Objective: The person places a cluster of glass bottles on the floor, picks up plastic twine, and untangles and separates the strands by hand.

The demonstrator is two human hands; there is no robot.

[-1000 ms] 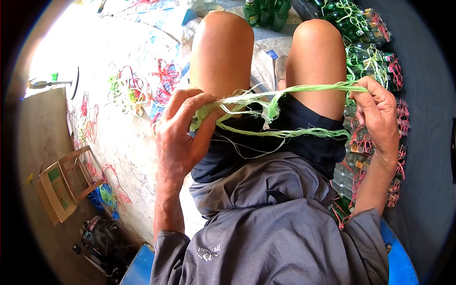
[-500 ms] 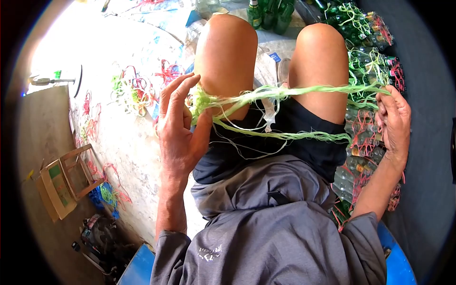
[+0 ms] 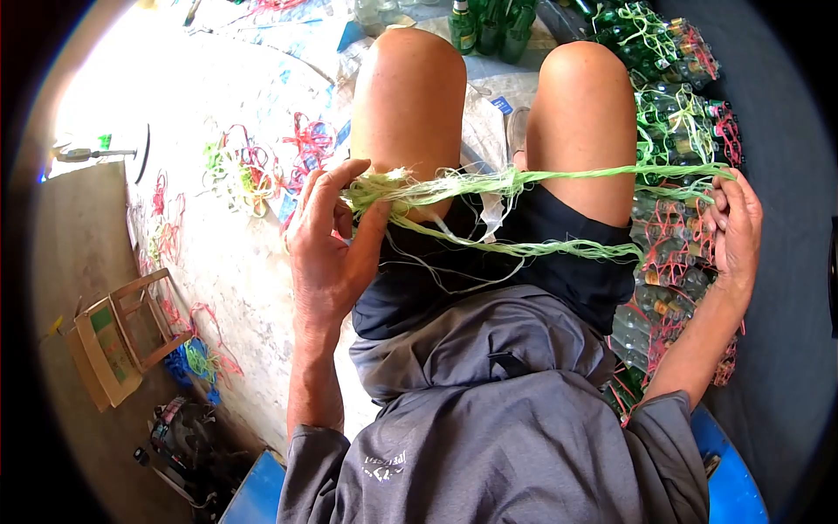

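Note:
Light green plastic twine (image 3: 576,175) is stretched across my thighs between my two hands. My left hand (image 3: 336,231) is closed on the bunched, frayed end, thumb and fingers on either side of it. At the right, my right hand (image 3: 738,214) pinches the far end of the upper strands, with the other fingers curled. A lower green strand (image 3: 559,249) droops over my black shorts (image 3: 559,218), and thin pale threads hang in loops beneath the bunch. Its right end lies near the bottles beside my leg.
Bundled bottles tied with red and green twine (image 3: 672,236) line my right side. Several green bottles (image 3: 493,31) stand beyond my knees. Loose twine heaps (image 3: 240,170) lie on the floor at left, near a wooden frame (image 3: 144,319) and cardboard. I sit on a blue chair (image 3: 731,467).
My right hand has moved slightly outward to the right, drawing the upper strands with it. The bunch at my left hand looks longer and more spread; that hand has barely moved.

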